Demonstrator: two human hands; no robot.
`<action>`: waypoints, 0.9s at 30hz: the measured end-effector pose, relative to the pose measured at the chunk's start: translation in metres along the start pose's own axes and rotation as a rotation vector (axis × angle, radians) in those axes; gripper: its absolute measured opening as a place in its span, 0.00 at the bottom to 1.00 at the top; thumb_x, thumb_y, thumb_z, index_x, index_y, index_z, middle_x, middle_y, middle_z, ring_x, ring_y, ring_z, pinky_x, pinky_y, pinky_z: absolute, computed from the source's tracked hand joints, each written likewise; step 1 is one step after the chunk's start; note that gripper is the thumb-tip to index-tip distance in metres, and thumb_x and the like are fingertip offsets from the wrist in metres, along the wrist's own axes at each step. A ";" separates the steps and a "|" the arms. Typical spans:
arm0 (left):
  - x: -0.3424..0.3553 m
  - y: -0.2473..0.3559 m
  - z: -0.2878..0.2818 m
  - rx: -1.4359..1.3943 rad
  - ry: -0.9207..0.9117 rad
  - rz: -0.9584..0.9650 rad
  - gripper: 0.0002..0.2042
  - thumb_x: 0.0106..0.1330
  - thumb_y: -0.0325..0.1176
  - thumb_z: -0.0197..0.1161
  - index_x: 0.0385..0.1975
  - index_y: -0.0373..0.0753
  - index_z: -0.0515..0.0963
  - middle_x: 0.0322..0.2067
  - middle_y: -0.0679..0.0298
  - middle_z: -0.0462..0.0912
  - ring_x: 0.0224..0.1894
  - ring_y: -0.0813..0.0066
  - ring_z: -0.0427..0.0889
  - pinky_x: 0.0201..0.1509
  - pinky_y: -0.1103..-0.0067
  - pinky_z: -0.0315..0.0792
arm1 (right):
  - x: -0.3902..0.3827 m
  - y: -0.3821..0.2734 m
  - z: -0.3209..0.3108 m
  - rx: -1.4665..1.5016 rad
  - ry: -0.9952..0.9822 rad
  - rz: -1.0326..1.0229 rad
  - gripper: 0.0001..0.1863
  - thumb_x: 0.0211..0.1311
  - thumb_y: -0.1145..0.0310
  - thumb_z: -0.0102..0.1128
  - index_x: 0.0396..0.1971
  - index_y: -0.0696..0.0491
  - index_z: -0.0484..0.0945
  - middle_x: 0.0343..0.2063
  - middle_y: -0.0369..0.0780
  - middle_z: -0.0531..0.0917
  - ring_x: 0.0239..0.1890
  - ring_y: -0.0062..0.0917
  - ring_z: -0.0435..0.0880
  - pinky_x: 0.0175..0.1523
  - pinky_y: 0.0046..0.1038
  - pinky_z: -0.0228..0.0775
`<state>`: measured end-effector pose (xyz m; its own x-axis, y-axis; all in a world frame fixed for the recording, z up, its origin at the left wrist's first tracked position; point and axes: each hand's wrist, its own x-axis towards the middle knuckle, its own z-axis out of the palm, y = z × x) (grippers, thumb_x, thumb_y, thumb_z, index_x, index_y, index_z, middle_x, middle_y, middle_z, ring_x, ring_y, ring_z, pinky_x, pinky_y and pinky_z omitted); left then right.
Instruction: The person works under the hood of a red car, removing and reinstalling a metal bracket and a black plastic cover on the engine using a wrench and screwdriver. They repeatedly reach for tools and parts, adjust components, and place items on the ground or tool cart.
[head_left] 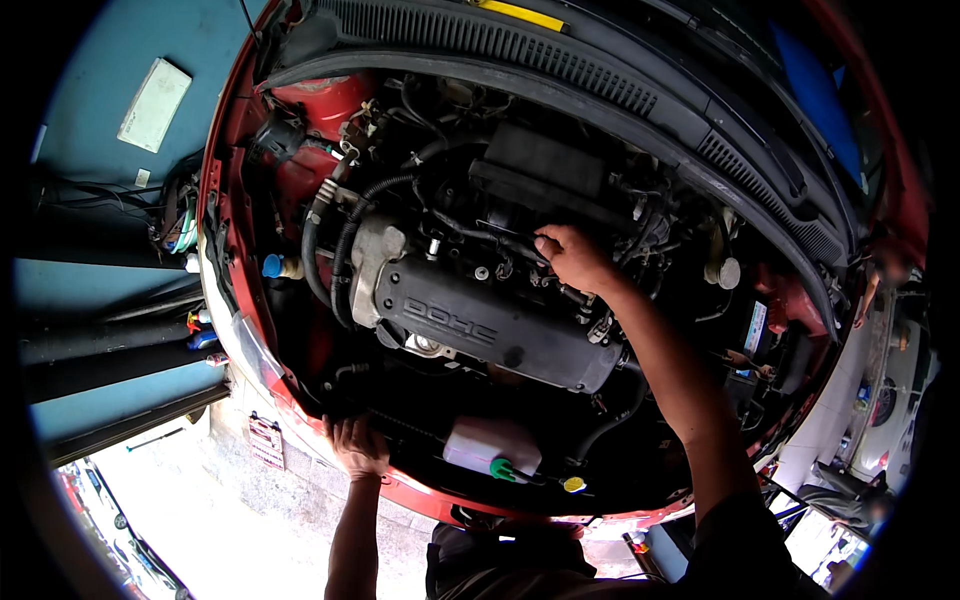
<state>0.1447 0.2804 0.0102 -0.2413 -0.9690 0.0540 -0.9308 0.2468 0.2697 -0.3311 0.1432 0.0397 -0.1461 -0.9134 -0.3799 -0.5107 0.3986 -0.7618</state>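
Note:
Ahead of me lies the engine bay of a red car, its long black engine cover (450, 318) slanting across the middle. My right hand (573, 258) is closed, fingers curled down among the dark hoses and wiring just behind that cover. What its fingers grip, if anything, is hidden beneath them. A black air filter box (545, 170) sits just beyond this hand. At the front left, my left hand (355, 447) rests with fingers extended over the red front edge (418, 487) of the bay, holding nothing.
Near the front edge stand a pale coolant tank (475, 442) with a green cap (502, 468) and a yellow cap (574, 485). A blue-capped reservoir (283, 266) is on the left, a battery (757, 325) on the right. Shelving with bottles (200, 330) stands beside the car.

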 end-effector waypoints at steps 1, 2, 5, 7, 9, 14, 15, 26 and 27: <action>-0.001 -0.001 -0.001 0.006 -0.002 -0.009 0.14 0.56 0.34 0.55 0.39 0.41 0.82 0.36 0.58 0.83 0.46 0.55 0.78 0.76 0.52 0.49 | -0.003 -0.014 -0.007 0.081 -0.083 0.130 0.16 0.73 0.63 0.55 0.52 0.58 0.79 0.33 0.44 0.85 0.33 0.27 0.85 0.36 0.32 0.79; -0.002 -0.003 -0.002 0.011 -0.002 -0.008 0.14 0.56 0.34 0.55 0.39 0.40 0.82 0.36 0.58 0.83 0.45 0.55 0.78 0.76 0.52 0.49 | -0.003 -0.017 -0.008 0.210 -0.073 0.223 0.15 0.73 0.63 0.55 0.49 0.59 0.80 0.33 0.43 0.84 0.31 0.24 0.84 0.32 0.29 0.82; 0.000 -0.002 0.000 0.003 0.008 -0.004 0.14 0.55 0.34 0.55 0.38 0.40 0.82 0.35 0.58 0.83 0.45 0.54 0.78 0.76 0.51 0.50 | 0.009 -0.004 -0.021 0.310 -0.236 0.295 0.13 0.73 0.67 0.54 0.42 0.62 0.81 0.31 0.43 0.84 0.29 0.27 0.84 0.33 0.32 0.86; 0.002 0.000 0.000 -0.014 0.028 -0.006 0.14 0.55 0.34 0.54 0.38 0.40 0.82 0.35 0.58 0.83 0.44 0.53 0.78 0.76 0.51 0.51 | 0.017 -0.002 -0.026 0.343 -0.313 0.347 0.11 0.71 0.70 0.55 0.41 0.62 0.82 0.29 0.43 0.84 0.27 0.26 0.84 0.31 0.33 0.85; 0.000 -0.004 0.001 -0.007 0.018 -0.010 0.15 0.54 0.34 0.55 0.39 0.40 0.83 0.36 0.58 0.83 0.45 0.56 0.79 0.76 0.52 0.50 | 0.022 -0.004 -0.025 0.318 -0.326 0.353 0.11 0.69 0.71 0.56 0.43 0.60 0.83 0.29 0.42 0.85 0.28 0.27 0.85 0.32 0.32 0.83; 0.000 0.000 -0.001 -0.022 0.024 -0.004 0.14 0.54 0.34 0.55 0.38 0.40 0.83 0.35 0.57 0.82 0.43 0.54 0.78 0.75 0.51 0.52 | 0.029 0.004 -0.019 0.031 -0.258 0.224 0.13 0.63 0.73 0.60 0.47 0.57 0.85 0.38 0.40 0.89 0.39 0.22 0.84 0.47 0.25 0.77; 0.000 -0.002 0.000 -0.024 0.031 0.003 0.14 0.54 0.34 0.55 0.38 0.40 0.83 0.35 0.57 0.82 0.43 0.54 0.78 0.75 0.51 0.52 | 0.029 0.001 -0.019 -0.025 -0.246 0.219 0.14 0.63 0.73 0.61 0.47 0.57 0.85 0.38 0.40 0.89 0.40 0.22 0.84 0.48 0.25 0.75; 0.002 0.001 -0.002 -0.024 0.018 -0.012 0.14 0.54 0.34 0.54 0.37 0.39 0.82 0.35 0.57 0.82 0.44 0.55 0.78 0.76 0.51 0.50 | 0.041 0.006 -0.007 -0.157 -0.201 0.178 0.14 0.61 0.70 0.63 0.45 0.53 0.87 0.38 0.45 0.89 0.43 0.30 0.86 0.52 0.30 0.74; 0.001 0.001 -0.002 -0.025 0.013 -0.011 0.14 0.54 0.34 0.54 0.37 0.39 0.82 0.35 0.57 0.82 0.44 0.55 0.78 0.76 0.51 0.50 | 0.043 0.008 -0.006 -0.163 -0.204 0.180 0.14 0.60 0.70 0.63 0.46 0.52 0.87 0.38 0.45 0.89 0.43 0.30 0.86 0.52 0.30 0.75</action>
<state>0.1438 0.2793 0.0125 -0.2274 -0.9717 0.0638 -0.9262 0.2361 0.2941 -0.3468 0.1064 0.0207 -0.0818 -0.7873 -0.6112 -0.6235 0.5188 -0.5849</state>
